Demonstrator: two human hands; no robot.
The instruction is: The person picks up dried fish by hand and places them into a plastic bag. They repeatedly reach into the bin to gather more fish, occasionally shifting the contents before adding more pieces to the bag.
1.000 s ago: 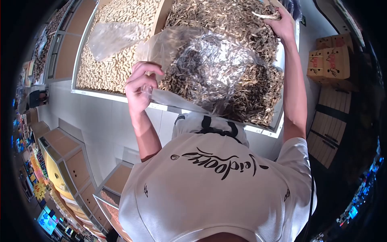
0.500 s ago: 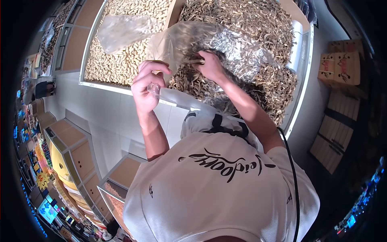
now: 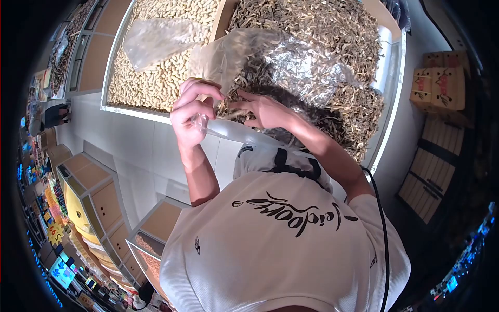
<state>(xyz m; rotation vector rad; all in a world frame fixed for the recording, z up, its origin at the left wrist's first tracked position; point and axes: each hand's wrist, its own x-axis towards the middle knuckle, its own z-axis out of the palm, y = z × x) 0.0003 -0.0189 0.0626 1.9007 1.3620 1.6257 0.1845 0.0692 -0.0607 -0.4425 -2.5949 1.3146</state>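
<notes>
right hand (image 3: pixel 262 109), back from the bin (image 3: pixel 387 130), rests fingers apart at our bag (image 3: pixel 291 62), load dropped in; left hand (image 3: pixel 189 112) stays pinched on its rim.

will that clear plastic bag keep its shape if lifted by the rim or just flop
Probably floppy: the clear plastic bag is thin and crinkled, sagging from where the left hand pinches its rim. Likely bottom-heavy, since dark dried pieces fill its lower part. The glossy film may slip from a loose pinch.
</notes>
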